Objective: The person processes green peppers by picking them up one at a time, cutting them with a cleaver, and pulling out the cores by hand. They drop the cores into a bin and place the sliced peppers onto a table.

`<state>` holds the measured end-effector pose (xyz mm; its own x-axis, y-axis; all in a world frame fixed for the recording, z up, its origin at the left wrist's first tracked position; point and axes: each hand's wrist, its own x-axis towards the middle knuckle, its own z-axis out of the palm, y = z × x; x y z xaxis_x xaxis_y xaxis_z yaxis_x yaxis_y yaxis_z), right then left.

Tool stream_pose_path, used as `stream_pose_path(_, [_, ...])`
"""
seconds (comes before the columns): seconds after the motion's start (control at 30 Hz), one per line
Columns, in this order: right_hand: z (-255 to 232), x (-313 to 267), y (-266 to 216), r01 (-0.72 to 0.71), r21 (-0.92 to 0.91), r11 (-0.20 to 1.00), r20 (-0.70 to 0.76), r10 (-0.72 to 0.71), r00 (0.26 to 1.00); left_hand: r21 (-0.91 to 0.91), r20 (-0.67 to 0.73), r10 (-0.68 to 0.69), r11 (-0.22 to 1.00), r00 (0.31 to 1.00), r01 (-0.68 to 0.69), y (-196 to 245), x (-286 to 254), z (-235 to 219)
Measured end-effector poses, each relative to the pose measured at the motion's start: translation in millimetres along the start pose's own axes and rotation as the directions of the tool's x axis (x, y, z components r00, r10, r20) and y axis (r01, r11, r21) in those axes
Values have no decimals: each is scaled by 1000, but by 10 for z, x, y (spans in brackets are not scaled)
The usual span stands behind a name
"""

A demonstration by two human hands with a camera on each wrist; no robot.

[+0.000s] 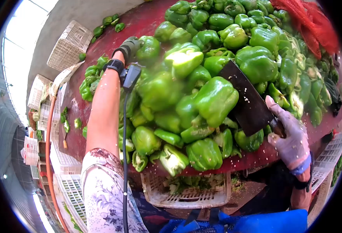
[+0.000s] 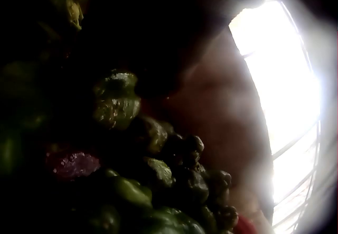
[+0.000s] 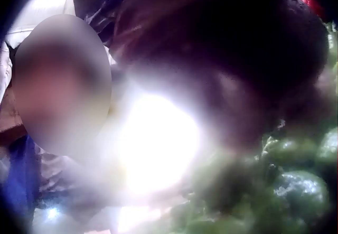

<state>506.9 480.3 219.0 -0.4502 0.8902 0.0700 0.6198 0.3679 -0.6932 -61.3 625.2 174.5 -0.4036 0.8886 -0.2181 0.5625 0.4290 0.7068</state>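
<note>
In the head view the left hand (image 1: 129, 48), in a dark glove, is beside a green pepper (image 1: 148, 48) at the pile's left edge; whether its fingers grip it cannot be made out. The right hand (image 1: 293, 141), in a pale purple glove, grips the handle of a wide dark cleaver (image 1: 246, 99). The cleaver's blade, flecked with pale bits, lies over the peppers, next to a large green pepper (image 1: 216, 101). A cut pepper (image 1: 173, 159) shows its pale inside near the front. Both wrist views are dark or glared, with peppers (image 2: 117, 99) partly visible.
Peppers are heaped across the red table (image 1: 74, 134). A white basket (image 1: 186, 200) with green scraps sits below the front edge. Red netting (image 1: 309, 27) lies at the back right. Crates (image 1: 70, 46) stand at the left, and an orange hose (image 1: 49, 155) runs down there.
</note>
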Motion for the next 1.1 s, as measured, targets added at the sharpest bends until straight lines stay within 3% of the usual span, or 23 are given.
stream_pose_path(0.07, [-15, 36, -1, -1, -38, 999, -37, 0, 999, -176, -4, -41, 984, 999, 40, -2, 116, 55])
stream_pose_path(0.1, [-30, 65, -2, 0, -62, 998, -52, -3, 999, -216, 41, -97, 971, 994, 104, 242, -97, 139])
stream_pose_path(0.2, [-90, 92, -95, -184, -19, 983, 22, 184, 983, -302, 216, 56, 953, 975, 12, 63, 110, 184])
stream_pose_path(0.33, [-46, 97, -8, -114, -47, 992, -3, 114, 993, -353, 285, 70, 935, 956, 37, 92, 35, 153])
stream_pose_path(0.43, [-6, 89, 51, -15, -78, 997, -51, 11, 999, -561, 176, 159, 827, 972, -34, 60, -113, 151])
stream_pose_path(0.5, [20, 86, 126, 44, -61, 997, -71, -48, 996, -706, 152, 278, 702, 948, -93, 2, -79, -125])
stream_pose_path(0.57, [27, 57, 171, 65, -22, 998, -57, -66, 996, -826, 225, 441, 560, 869, -70, -189, -34, -738])
stream_pose_path(0.63, [20, 43, 191, 92, -4, 996, -46, -92, 995, -867, 292, 536, 498, 792, -18, -286, -253, -1258])
stream_pose_path(0.67, [-32, 14, 124, 25, -24, 999, 5, -25, 1000, -813, 165, 402, 573, 901, -107, -145, -549, -1294])
stream_pose_path(0.7, [-47, 3, 70, -121, 17, 992, 59, 120, 991, -733, 30, 249, 664, 968, -148, 6, -856, -1325])
stream_pose_path(0.73, [23, -43, 126, -30, 61, 998, -24, 32, 999, -743, 40, 286, 650, 958, -163, 42, -1037, -1265])
stream_pose_path(0.8, [97, -140, 140, 96, 23, 995, -157, -91, 983, -610, -138, 140, 768, 981, -195, 146, -1396, -986])
stream_pose_path(0.83, [45, -203, 65, 75, -124, 990, -157, -94, 983, -663, -69, 117, 736, 991, -133, 122, -1457, -910])
stream_pose_path(0.87, [22, -259, 43, 101, -149, 984, -200, -130, 971, -678, -60, 123, 723, 991, -131, 126, -1578, -792])
stream_pose_path(0.93, [26, -359, 27, 145, -190, 971, -273, -194, 942, -677, -131, 9, 730, 991, -96, 132, -1697, -549])
stream_pose_path(0.97, [0, -418, -22, 134, -156, 979, -297, -176, 939, -668, -141, 8, 737, 990, -101, 101, -1721, -471])
stream_pose_path(1.0, [-40, -487, -114, 56, -16, 998, -268, -59, 962, -690, -104, 17, 719, 994, -84, 56, -1703, -425])
stream_pose_path(1.07, [-18, -543, -96, 229, -113, 967, -398, -256, 881, -704, -120, -11, 706, 993, -77, 29, -1739, -311])
stream_pose_path(1.1, [-29, -602, -137, 192, -76, 978, -391, -207, 897, -712, -129, -26, 698, 991, -74, 21, -1751, -262])
